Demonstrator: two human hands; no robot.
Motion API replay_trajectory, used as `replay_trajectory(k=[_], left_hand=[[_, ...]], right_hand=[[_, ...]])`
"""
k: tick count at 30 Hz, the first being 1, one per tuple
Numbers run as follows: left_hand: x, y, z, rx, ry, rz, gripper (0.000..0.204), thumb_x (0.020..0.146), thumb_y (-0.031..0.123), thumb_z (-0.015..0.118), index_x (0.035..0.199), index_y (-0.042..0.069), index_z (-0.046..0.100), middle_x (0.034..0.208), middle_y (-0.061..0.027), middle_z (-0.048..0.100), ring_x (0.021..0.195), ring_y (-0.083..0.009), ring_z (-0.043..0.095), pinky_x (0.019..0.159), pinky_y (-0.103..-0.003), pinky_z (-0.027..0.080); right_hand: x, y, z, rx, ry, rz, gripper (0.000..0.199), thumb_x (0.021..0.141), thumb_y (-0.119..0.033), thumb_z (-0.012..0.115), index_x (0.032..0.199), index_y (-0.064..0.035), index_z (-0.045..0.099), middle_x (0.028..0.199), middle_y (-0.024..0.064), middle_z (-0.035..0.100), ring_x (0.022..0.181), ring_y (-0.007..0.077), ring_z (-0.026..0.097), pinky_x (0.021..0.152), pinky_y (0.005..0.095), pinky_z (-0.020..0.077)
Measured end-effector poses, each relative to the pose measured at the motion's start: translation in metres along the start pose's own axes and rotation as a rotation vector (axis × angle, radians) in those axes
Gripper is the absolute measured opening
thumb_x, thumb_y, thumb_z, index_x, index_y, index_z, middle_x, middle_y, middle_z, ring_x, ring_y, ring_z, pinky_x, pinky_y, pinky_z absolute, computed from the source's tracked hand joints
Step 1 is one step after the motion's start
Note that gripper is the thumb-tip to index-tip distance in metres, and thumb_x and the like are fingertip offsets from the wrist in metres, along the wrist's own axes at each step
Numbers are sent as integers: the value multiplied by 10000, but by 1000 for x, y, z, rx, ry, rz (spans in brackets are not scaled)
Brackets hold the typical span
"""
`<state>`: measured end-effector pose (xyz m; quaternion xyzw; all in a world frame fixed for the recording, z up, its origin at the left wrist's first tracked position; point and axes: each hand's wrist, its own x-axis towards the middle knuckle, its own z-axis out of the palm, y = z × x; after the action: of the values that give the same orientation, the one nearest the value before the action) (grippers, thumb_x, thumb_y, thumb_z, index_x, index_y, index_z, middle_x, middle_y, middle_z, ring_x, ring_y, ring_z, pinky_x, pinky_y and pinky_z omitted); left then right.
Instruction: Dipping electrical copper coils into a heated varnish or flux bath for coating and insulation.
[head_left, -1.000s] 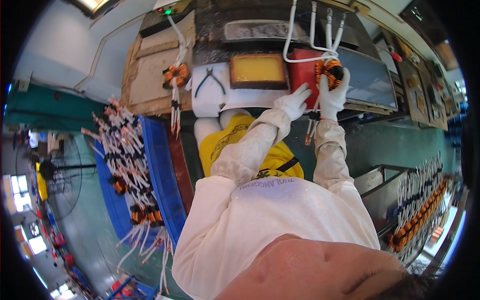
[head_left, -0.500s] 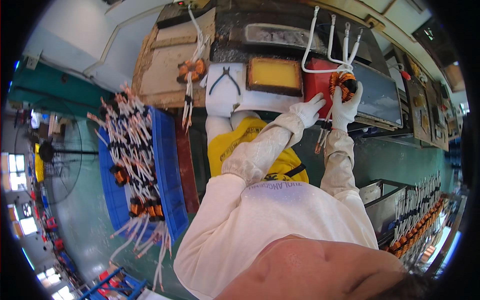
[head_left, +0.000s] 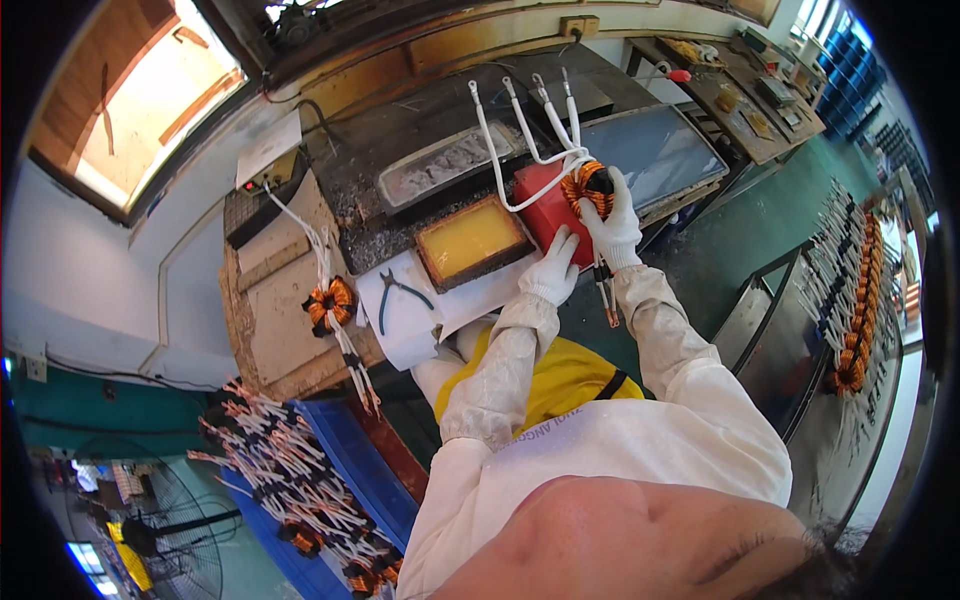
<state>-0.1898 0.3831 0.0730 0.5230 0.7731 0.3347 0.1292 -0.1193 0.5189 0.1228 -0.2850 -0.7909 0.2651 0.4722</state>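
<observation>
With our right hand, grip closed, we hold the coil beside the red block, our left hand open at its edge, the upper leads apparently lugged, the lower ends still bare copper.

One yellow-filled tray is shown. Near its right side are counted one red block, one orange-wound coil and two gloved hands, left hand and right hand. Beyond it, one grey tray and four white lug-tipped leads are seen; at its near left, one pair of pliers; farther left, one second coil.
</observation>
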Motion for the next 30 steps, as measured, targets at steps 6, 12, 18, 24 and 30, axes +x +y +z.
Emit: replay_trajectory(k=[6, 12, 18, 24, 30], left_hand=[[31, 5, -1, -316, 185, -150, 550, 896, 283, 589, 1392, 82, 463, 1404, -210, 477, 1165, -345, 578, 984, -400, 465], [72, 12, -1, -413, 271, -265, 740, 861, 319, 662, 1474, 67, 332, 1397, -210, 488, 1279, -336, 495, 1075, -392, 386], [83, -26, 21, -684, 291, -106, 805, 842, 311, 686, 1496, 78, 280, 1404, -221, 475, 1285, -336, 491, 1075, -386, 393], [55, 31, -50, -136, 19, -177, 531, 880, 283, 586, 1370, 110, 477, 1221, -236, 594, 1076, -382, 609, 939, -425, 496], [85, 80, -122, 490, 506, 516, 406, 831, 214, 611, 1219, 95, 609, 1246, -152, 599, 1169, -287, 569, 1003, -399, 458]], right_hand=[[3, -2, -3, 18, 28, -128, 629, 786, -133, 748, 1347, -53, 473, 1187, 197, 584, 1077, 364, 598, 923, 382, 486], [-2, -1, -10, 120, -81, -197, 657, 813, -149, 716, 1384, -38, 412, 1241, 226, 532, 1120, 382, 572, 938, 391, 474], [-1, -3, -13, 128, -93, -132, 646, 829, -131, 692, 1399, -63, 396, 1254, 238, 515, 1114, 388, 573, 925, 404, 480], [6, -1, -11, 117, -129, -134, 652, 787, -94, 713, 1372, -74, 425, 1256, 225, 520, 1082, 406, 583, 903, 418, 498], [3, -1, -12, 132, -102, -104, 642, 766, -110, 729, 1346, -84, 456, 1270, 223, 518, 1098, 401, 580, 912, 412, 496]])
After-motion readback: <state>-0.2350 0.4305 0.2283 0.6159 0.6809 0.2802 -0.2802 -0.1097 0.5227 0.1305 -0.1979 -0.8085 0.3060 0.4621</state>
